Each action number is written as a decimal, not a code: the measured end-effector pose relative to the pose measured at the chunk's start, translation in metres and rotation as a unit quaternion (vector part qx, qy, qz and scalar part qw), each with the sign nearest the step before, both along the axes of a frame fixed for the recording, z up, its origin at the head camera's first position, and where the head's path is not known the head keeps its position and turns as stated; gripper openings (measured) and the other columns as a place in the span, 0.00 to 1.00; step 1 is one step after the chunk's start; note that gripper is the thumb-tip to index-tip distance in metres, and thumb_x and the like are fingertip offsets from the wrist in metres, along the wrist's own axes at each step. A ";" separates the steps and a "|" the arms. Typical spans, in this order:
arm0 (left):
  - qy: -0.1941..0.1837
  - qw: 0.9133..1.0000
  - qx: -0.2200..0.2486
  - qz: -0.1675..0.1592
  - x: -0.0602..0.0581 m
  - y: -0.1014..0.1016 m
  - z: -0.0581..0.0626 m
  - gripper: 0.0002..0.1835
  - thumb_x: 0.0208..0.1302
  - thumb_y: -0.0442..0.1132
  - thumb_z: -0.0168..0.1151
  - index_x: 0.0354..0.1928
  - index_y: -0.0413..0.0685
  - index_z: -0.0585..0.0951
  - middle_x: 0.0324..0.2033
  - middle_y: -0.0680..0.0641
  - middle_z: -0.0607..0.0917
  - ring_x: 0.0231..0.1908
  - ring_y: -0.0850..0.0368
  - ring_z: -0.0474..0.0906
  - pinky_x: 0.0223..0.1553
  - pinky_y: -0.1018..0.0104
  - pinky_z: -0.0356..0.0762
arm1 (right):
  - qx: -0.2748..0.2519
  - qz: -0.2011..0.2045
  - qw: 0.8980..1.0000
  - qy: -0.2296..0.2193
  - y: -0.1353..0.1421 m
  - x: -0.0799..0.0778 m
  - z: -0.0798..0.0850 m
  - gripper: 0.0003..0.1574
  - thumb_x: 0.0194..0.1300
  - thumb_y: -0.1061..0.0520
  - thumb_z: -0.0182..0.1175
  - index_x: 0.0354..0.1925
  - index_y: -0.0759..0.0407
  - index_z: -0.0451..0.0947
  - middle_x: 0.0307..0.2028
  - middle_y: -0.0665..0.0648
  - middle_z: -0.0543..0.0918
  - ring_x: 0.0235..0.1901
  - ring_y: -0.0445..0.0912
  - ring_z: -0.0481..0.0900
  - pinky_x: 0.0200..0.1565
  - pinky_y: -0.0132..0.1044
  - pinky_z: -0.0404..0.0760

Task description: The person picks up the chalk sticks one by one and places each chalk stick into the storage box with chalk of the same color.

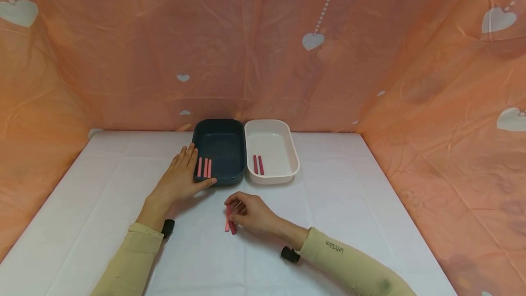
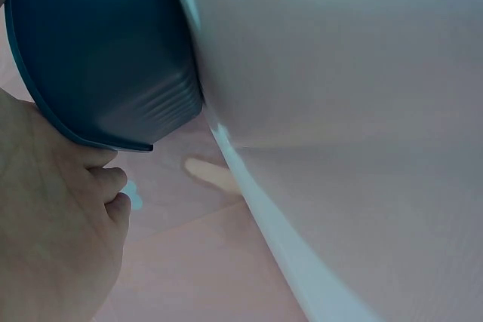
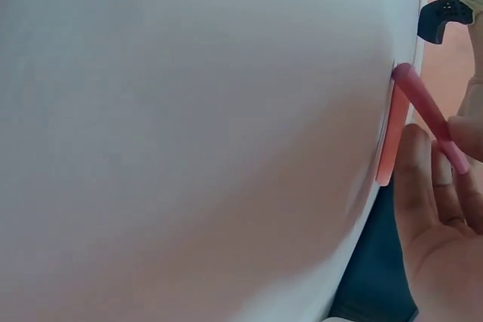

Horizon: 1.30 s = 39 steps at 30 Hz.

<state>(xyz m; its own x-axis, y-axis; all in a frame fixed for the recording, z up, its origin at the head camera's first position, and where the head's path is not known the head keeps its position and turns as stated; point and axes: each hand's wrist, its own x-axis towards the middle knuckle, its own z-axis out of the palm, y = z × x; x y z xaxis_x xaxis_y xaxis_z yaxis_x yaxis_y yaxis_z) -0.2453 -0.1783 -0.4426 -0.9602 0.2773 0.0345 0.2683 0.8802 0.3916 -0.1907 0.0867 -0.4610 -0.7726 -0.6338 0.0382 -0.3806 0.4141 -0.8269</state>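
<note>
My left hand [image 1: 178, 178] rests against the left and near sides of a dark blue tray [image 1: 225, 181], its fingers extended along the rim and its thumb at the near edge. Three light pink sticks [image 1: 206, 168] lie side by side in that tray. Just in front of the trays, my right hand [image 1: 254, 212] pinches a dark red stick [image 3: 425, 102] between thumb and fingers, one end tilted down toward the table. A lighter, coral-pink stick [image 3: 392, 141] lies on the cloth right beside it, partly overlapped in the head view.
A white tray [image 1: 292, 161] stands directly right of the dark one, with two dark red sticks [image 1: 258, 165] inside. White cloth [image 1: 349, 223] covers the table. Orange sheets with hearts [image 1: 279, 81] hang behind and at both sides.
</note>
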 end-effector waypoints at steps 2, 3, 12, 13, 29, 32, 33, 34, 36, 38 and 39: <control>0.000 1.000 -0.001 -0.001 0.000 0.000 0.000 0.67 0.63 0.74 0.61 0.80 0.28 0.44 0.82 0.31 0.41 0.81 0.32 0.35 0.79 0.36 0.37 | -0.008 0.004 1.000 -0.005 0.000 0.001 0.000 0.18 0.68 0.67 0.66 0.56 0.64 0.80 0.46 0.54 0.86 0.41 0.38 0.83 0.48 0.29 0.83; 0.000 1.000 -0.001 -0.001 0.000 0.000 0.000 0.67 0.63 0.74 0.61 0.80 0.28 0.44 0.82 0.32 0.41 0.81 0.32 0.35 0.79 0.36 0.37 | -0.011 0.006 1.000 -0.007 -0.001 0.001 0.001 0.18 0.69 0.67 0.66 0.56 0.64 0.80 0.47 0.55 0.86 0.42 0.39 0.84 0.48 0.29 0.83; 0.002 1.000 0.000 0.001 0.000 0.000 -0.001 0.67 0.63 0.75 0.61 0.81 0.29 0.44 0.82 0.32 0.41 0.81 0.32 0.35 0.79 0.36 0.38 | -0.039 0.001 0.999 -0.007 0.000 0.003 0.002 0.18 0.69 0.69 0.64 0.56 0.64 0.79 0.47 0.56 0.85 0.43 0.40 0.85 0.48 0.29 0.84; 0.003 1.000 0.000 0.001 0.000 0.000 -0.001 0.67 0.63 0.75 0.61 0.81 0.29 0.44 0.82 0.32 0.41 0.81 0.32 0.35 0.79 0.36 0.38 | -0.044 -0.001 0.999 -0.006 0.000 0.003 0.002 0.18 0.69 0.69 0.64 0.56 0.64 0.79 0.47 0.56 0.85 0.43 0.40 0.86 0.49 0.29 0.84; 0.003 1.000 0.000 -0.001 0.000 0.000 -0.001 0.66 0.63 0.74 0.61 0.80 0.28 0.45 0.82 0.32 0.41 0.81 0.32 0.35 0.79 0.36 0.38 | -0.114 -0.054 0.992 0.011 0.010 -0.007 0.012 0.20 0.70 0.69 0.63 0.59 0.69 0.79 0.46 0.59 0.84 0.43 0.47 0.87 0.50 0.34 0.85; 0.001 1.000 0.000 0.000 -0.001 0.000 -0.001 0.66 0.63 0.73 0.62 0.81 0.29 0.45 0.82 0.32 0.41 0.81 0.33 0.35 0.79 0.37 0.37 | -0.122 -0.076 0.990 0.008 0.013 -0.012 0.014 0.21 0.70 0.68 0.64 0.60 0.67 0.79 0.48 0.59 0.84 0.44 0.47 0.87 0.50 0.33 0.85; 0.001 1.000 0.001 0.000 -0.001 0.000 0.000 0.66 0.63 0.73 0.62 0.80 0.29 0.45 0.82 0.32 0.41 0.81 0.32 0.35 0.79 0.37 0.37 | -0.126 -0.083 0.989 0.012 0.014 -0.014 0.015 0.21 0.70 0.68 0.64 0.60 0.66 0.79 0.48 0.59 0.84 0.44 0.48 0.87 0.50 0.34 0.86; 0.000 1.000 0.001 0.000 -0.001 0.000 -0.001 0.66 0.63 0.72 0.63 0.81 0.29 0.45 0.82 0.32 0.41 0.81 0.33 0.34 0.79 0.37 0.37 | -0.131 -0.090 0.987 0.014 0.015 -0.016 0.016 0.22 0.69 0.68 0.64 0.60 0.65 0.79 0.49 0.60 0.84 0.44 0.49 0.87 0.50 0.34 0.86; -0.001 1.000 0.001 0.000 -0.001 0.000 -0.001 0.66 0.64 0.72 0.63 0.81 0.29 0.44 0.82 0.33 0.40 0.81 0.33 0.34 0.79 0.37 0.37 | -0.143 -0.101 0.984 0.021 0.016 -0.020 0.016 0.22 0.69 0.68 0.65 0.61 0.64 0.80 0.50 0.61 0.85 0.45 0.51 0.86 0.49 0.34 0.86; -0.001 1.000 0.002 0.000 -0.001 0.000 -0.001 0.66 0.64 0.72 0.63 0.81 0.29 0.44 0.82 0.32 0.40 0.81 0.33 0.34 0.79 0.36 0.37 | -0.154 -0.113 0.981 0.028 0.018 -0.024 0.017 0.23 0.69 0.68 0.65 0.61 0.62 0.80 0.50 0.62 0.85 0.45 0.52 0.86 0.48 0.34 0.86; -0.002 1.000 0.002 -0.001 -0.001 0.000 -0.001 0.66 0.64 0.72 0.63 0.81 0.29 0.44 0.82 0.32 0.40 0.81 0.33 0.34 0.79 0.36 0.37 | -0.159 -0.118 0.980 0.030 0.018 -0.026 0.018 0.23 0.69 0.68 0.65 0.61 0.62 0.81 0.50 0.63 0.85 0.45 0.53 0.86 0.48 0.33 0.86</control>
<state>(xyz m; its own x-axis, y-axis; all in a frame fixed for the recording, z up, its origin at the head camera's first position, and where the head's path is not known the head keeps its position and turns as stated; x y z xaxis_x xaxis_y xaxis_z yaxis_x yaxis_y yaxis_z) -0.2459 -0.1784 -0.4431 -0.9597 0.2791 0.0330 0.2689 0.8777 0.3966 -0.2170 0.1046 -0.4433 -0.8866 -0.3856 0.2554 -0.3576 0.2210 -0.9074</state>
